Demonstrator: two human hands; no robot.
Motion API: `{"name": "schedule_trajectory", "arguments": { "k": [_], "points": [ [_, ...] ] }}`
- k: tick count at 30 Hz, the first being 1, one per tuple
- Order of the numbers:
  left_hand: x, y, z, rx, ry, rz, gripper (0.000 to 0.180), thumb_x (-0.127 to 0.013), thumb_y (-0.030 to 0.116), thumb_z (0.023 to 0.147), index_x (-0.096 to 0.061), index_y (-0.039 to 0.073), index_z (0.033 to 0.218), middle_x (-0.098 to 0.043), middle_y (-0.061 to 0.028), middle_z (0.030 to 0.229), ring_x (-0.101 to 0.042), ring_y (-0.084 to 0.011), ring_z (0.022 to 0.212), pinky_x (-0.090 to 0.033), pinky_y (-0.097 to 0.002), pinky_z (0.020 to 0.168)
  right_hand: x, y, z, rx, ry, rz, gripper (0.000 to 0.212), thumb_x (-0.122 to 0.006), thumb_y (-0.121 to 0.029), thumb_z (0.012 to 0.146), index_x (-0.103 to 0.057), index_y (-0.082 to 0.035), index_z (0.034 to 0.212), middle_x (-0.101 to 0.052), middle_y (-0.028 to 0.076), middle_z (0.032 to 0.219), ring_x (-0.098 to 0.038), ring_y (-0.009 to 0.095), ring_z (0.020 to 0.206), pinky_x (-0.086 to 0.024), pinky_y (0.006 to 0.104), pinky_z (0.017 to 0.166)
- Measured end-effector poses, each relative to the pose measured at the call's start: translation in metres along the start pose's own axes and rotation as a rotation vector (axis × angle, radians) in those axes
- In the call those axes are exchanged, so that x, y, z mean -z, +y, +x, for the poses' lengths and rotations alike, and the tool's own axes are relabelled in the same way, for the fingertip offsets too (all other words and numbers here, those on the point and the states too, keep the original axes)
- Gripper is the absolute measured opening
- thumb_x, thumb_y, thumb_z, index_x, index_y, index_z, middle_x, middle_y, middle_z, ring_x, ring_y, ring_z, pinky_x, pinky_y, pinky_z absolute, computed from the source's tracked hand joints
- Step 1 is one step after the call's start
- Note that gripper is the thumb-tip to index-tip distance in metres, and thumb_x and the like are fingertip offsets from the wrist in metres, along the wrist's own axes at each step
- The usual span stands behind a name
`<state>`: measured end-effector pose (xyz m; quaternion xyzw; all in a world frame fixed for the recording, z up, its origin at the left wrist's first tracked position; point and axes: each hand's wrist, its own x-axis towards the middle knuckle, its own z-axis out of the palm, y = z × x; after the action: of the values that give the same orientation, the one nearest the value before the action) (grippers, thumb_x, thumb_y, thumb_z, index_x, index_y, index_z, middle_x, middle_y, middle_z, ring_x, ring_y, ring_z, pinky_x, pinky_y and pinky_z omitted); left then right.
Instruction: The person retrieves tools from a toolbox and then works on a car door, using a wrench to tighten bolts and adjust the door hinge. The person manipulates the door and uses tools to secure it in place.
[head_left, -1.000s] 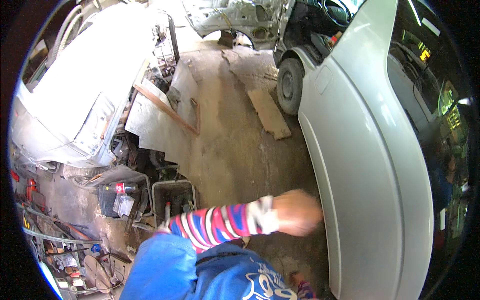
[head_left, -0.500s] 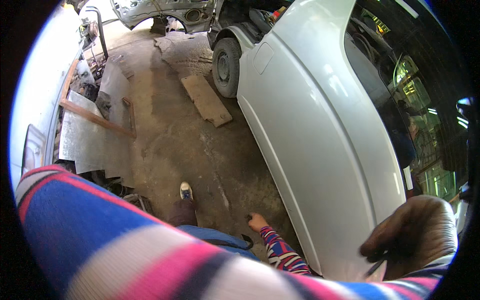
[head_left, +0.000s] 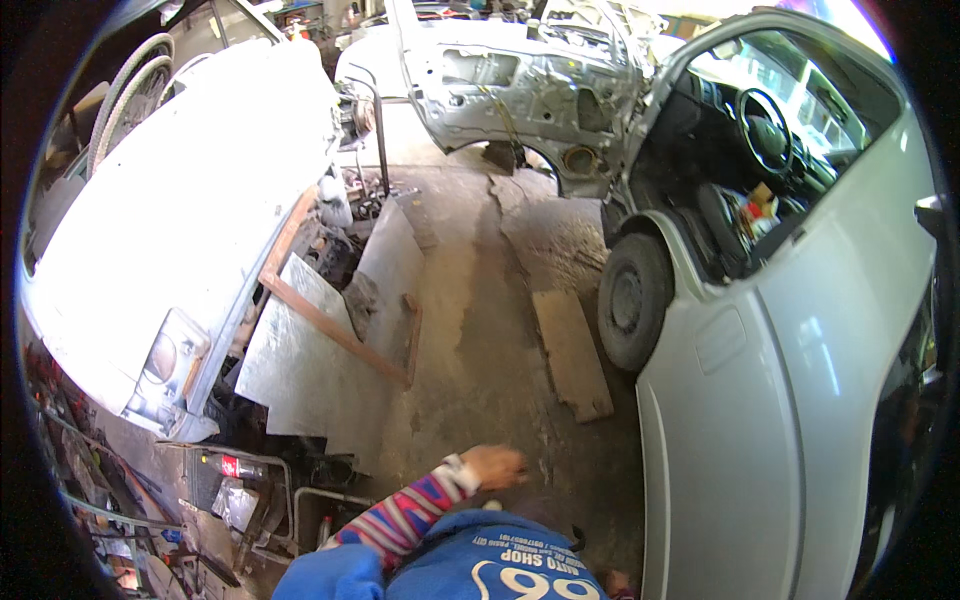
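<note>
Only the head view here, so it all comes from looking straight down at a garage floor. One hand (head_left: 492,466) shows at the bottom middle, coming off a red, blue and white striped sleeve (head_left: 405,515) above a blue top; from the way the arm enters I'd call it the left hand, but I'm not certain. It looks loosely curled with nothing in it, though it's a bit blurred, so I can't really tell how far open it is. The other hand isn't in view at all. It hangs over bare concrete floor (head_left: 480,330). The closest loose thing is a flat wooden board (head_left: 572,352) lying on the floor ahead and a little to the right, clear of the hand, with its long axis running away from the person toward the front wheel (head_left: 630,300) of the white car (head_left: 760,420). That car's side panel sits just right of the hand. Off to the left there's a grey metal sheet (head_left: 300,370) with a wooden batten (head_left: 335,328) across it, well apart.
</note>
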<state>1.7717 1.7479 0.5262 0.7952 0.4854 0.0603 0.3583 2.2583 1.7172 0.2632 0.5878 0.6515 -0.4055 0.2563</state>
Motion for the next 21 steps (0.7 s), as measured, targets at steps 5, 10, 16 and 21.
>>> {"name": "schedule_trajectory", "arguments": {
  "k": [5,10,16,21],
  "points": [
    [0.032,-0.121,-0.057,0.689,0.031,-0.454,0.039,-0.055,0.037,0.099,-0.068,0.005,0.117,-0.071,-0.0209,0.098,-0.069,-0.0344,0.094,-0.052,-0.0444,0.085,0.058,-0.021,0.084,-0.012,-0.111,-0.150,0.024,-0.061,-0.018,0.084,-0.074,-0.008,0.101,-0.073,0.019,0.100,-0.072,0.036,0.091,-0.057,0.0471,0.080],
    [0.022,-0.264,-0.047,0.922,0.434,-0.666,0.041,-0.061,0.039,0.097,-0.069,0.006,0.120,-0.073,-0.0135,0.089,-0.068,-0.0258,0.077,-0.053,-0.0380,0.074,0.147,-0.067,0.246,0.184,-0.171,-0.499,0.021,-0.062,-0.021,0.085,-0.076,-0.009,0.096,-0.074,0.018,0.096,-0.073,0.035,0.086,-0.057,0.0482,0.077],
    [-0.053,-0.377,-0.081,1.128,-0.137,-0.333,0.040,-0.058,0.041,0.095,-0.071,0.016,0.123,-0.071,-0.0140,0.120,-0.069,-0.0306,0.108,-0.054,-0.0417,0.092,0.382,-0.332,0.484,0.559,0.263,-0.598,0.032,-0.061,-0.033,0.093,-0.074,-0.006,0.104,-0.071,0.021,0.096,-0.069,0.039,0.091,-0.055,0.0489,0.082],
    [-0.074,-0.374,-0.086,1.630,0.493,-0.681,0.038,-0.065,0.034,0.092,-0.075,0.002,0.110,-0.075,-0.0150,0.106,-0.073,-0.0282,0.097,-0.055,-0.0379,0.089,0.550,-0.683,0.518,0.584,0.189,0.543,0.045,-0.070,-0.030,0.092,-0.066,0.005,0.120,-0.071,0.012,0.104,-0.066,0.021,0.087,-0.053,0.0351,0.074]
  ]
}}
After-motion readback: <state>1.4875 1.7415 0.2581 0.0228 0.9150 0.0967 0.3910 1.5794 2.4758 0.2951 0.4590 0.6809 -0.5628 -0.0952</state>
